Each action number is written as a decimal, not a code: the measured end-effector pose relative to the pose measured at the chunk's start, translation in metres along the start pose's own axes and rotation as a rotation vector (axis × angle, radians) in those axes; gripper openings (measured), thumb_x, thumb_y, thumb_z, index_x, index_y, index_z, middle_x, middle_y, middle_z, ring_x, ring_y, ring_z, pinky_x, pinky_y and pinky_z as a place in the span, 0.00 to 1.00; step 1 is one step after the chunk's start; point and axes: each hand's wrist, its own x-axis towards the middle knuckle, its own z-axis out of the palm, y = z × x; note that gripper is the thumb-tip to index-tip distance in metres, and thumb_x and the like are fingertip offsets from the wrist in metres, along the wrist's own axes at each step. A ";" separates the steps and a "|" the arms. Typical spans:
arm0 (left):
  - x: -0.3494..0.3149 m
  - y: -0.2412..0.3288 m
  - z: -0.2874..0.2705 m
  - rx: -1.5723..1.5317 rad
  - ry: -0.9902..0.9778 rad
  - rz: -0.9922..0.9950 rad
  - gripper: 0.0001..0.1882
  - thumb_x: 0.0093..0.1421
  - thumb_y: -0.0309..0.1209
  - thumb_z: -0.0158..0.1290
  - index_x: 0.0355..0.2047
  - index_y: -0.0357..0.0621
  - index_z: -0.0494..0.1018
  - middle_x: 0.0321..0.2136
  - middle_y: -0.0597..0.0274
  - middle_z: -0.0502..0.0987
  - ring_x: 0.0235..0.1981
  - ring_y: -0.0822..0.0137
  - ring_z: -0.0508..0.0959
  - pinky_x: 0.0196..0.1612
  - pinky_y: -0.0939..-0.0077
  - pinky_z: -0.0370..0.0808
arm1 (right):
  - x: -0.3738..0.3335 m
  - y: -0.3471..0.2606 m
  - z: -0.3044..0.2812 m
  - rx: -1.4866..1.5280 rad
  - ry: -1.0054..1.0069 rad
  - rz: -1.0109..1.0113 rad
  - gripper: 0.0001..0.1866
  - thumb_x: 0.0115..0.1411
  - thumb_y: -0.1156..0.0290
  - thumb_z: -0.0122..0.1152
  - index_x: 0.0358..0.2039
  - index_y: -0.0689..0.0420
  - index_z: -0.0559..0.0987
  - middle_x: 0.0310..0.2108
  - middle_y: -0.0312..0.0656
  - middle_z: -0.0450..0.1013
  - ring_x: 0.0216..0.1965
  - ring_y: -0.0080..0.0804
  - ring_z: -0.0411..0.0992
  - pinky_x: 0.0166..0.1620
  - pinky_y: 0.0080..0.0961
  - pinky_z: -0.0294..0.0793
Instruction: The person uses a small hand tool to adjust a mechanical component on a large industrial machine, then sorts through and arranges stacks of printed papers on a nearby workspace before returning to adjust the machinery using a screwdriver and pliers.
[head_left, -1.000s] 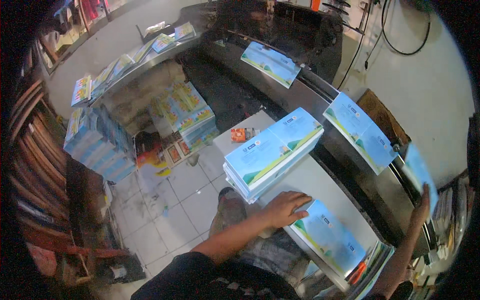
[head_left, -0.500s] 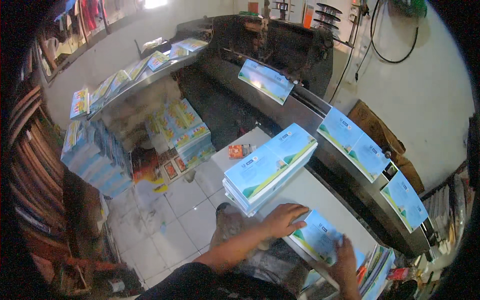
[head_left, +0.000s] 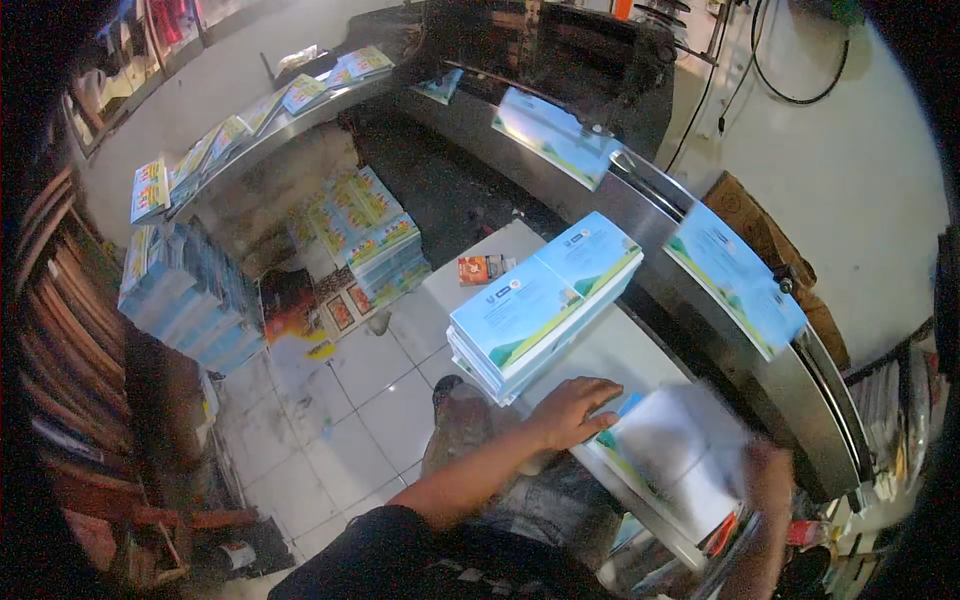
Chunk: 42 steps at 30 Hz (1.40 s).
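Observation:
My left hand (head_left: 577, 412) lies with fingers stretched out at the left edge of a small pile of light-blue printed sheets (head_left: 612, 438) on the white table. My right hand (head_left: 766, 478), smeared by motion, grips the right side of a printed sheet (head_left: 675, 445), whose white side shows in a blur. Beyond my left hand stands a neat, taller stack of blue-and-green printed sheets (head_left: 545, 290). More sheets (head_left: 735, 275) ride spaced along the metal rail of a long machine.
A small orange-red pack (head_left: 480, 270) sits on the table's far corner (head_left: 500, 240). On the tiled floor (head_left: 370, 425) stand tall stacks of printed booklets (head_left: 190, 300). A curved metal shelf (head_left: 260, 125) carries fanned booklets. Brown cardboard (head_left: 750, 225) leans behind the rail.
My right hand has moved right and lifted a sheet, turning its white side into view. The sheets on the rail have travelled toward the far left. My left hand stays at the pile.

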 end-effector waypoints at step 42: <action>-0.068 0.015 -0.059 -0.074 0.194 0.415 0.31 0.58 0.53 0.53 0.54 0.43 0.71 0.49 0.48 0.74 0.46 0.51 0.75 0.48 0.57 0.69 | -0.014 -0.137 0.015 0.131 -0.147 -0.089 0.39 0.46 0.61 0.75 0.56 0.61 0.69 0.53 0.55 0.69 0.53 0.53 0.69 0.56 0.39 0.69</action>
